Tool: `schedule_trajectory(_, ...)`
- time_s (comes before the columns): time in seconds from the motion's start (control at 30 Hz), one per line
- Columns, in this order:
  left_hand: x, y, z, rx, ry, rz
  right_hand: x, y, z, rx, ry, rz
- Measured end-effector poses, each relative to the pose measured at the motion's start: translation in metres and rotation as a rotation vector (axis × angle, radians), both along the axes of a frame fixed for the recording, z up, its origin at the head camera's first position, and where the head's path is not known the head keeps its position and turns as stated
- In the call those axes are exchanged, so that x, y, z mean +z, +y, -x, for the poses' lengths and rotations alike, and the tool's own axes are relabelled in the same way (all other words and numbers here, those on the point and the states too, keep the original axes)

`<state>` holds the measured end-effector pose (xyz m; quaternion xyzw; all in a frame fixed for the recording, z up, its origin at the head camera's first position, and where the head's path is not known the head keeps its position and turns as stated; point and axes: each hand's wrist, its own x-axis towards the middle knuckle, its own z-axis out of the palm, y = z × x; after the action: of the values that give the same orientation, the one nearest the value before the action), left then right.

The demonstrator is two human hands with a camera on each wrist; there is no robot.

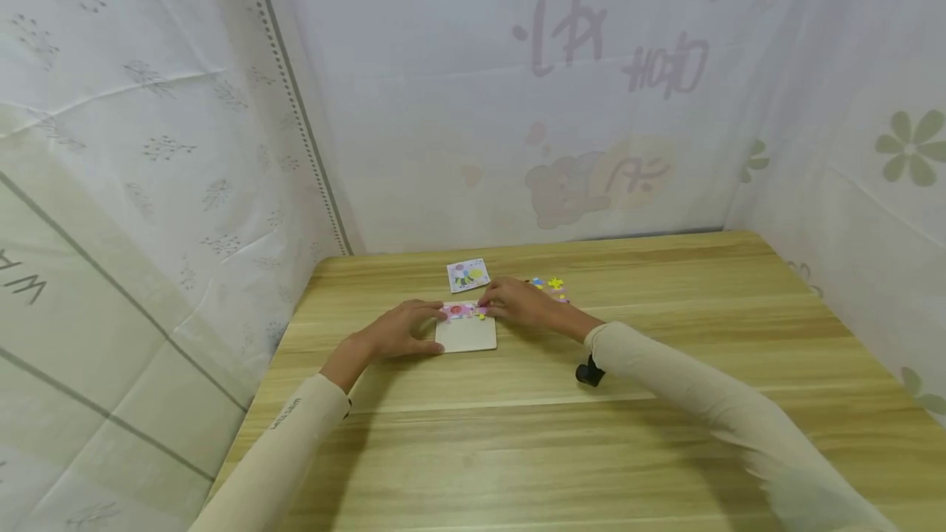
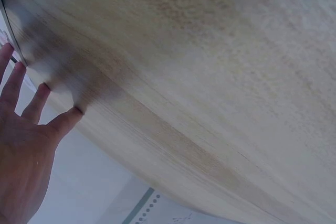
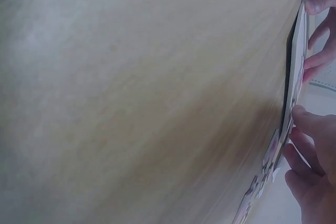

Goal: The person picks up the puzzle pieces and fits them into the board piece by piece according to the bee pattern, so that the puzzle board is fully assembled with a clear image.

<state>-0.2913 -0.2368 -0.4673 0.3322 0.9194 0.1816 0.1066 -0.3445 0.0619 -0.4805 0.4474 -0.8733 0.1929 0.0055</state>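
I see a pale wooden desk (image 1: pixel 665 450) filling the lower half of the frame. White curtains (image 1: pixel 517 89) hang on three sides: faint bear print at centre, green flowers at right, grey lines at left. Light is soft and even.

Puzzle board (image 1: pixel 467 336) flat, top row filled.

Two hands (image 1: pixel 402 333), one puzzle board (image 1: pixel 467 333), one picture card (image 1: pixel 468 275).
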Motion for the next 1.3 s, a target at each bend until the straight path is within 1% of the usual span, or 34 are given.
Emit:
schedule_trajectory(0.17,0.0,0.001,0.001,0.001,-0.003,0.001,0.0,-0.003,0.0,-0.004,0.009,-0.028)
schedule_trajectory(0.43,0.003,0.002,-0.002,0.014,-0.014,0.004,0.002,-0.006,-0.003,-0.037,0.003,-0.084)
schedule_trajectory(0.57,0.004,0.002,-0.002,0.016,-0.01,0.002,0.003,-0.006,-0.004,-0.032,0.029,-0.11)
schedule_trajectory(0.67,0.003,0.002,-0.002,0.016,-0.009,-0.001,0.003,-0.006,-0.005,-0.021,0.045,-0.103)
schedule_trajectory(0.77,0.002,0.003,-0.002,0.016,-0.009,-0.003,0.004,-0.003,-0.005,-0.018,0.021,-0.071)
schedule_trajectory(0.83,0.002,0.003,-0.001,0.014,-0.012,-0.004,0.005,0.001,-0.005,-0.034,-0.007,-0.044)
schedule_trajectory(0.93,0.002,0.003,-0.001,0.009,-0.012,-0.006,0.008,0.009,-0.003,-0.087,-0.026,-0.017)
schedule_trajectory(1.03,0.003,0.004,-0.001,0.002,-0.001,-0.007,0.01,0.016,0.002,-0.141,-0.012,-0.011)
schedule_trajectory(1.2,0.004,0.003,-0.003,0.007,-0.007,-0.01,0.01,0.025,0.013,-0.195,0.027,-0.045)
schedule_trajectory(1.3,0.004,0.003,-0.004,0.008,-0.004,-0.016,0.009,0.029,0.019,-0.214,0.014,-0.068)
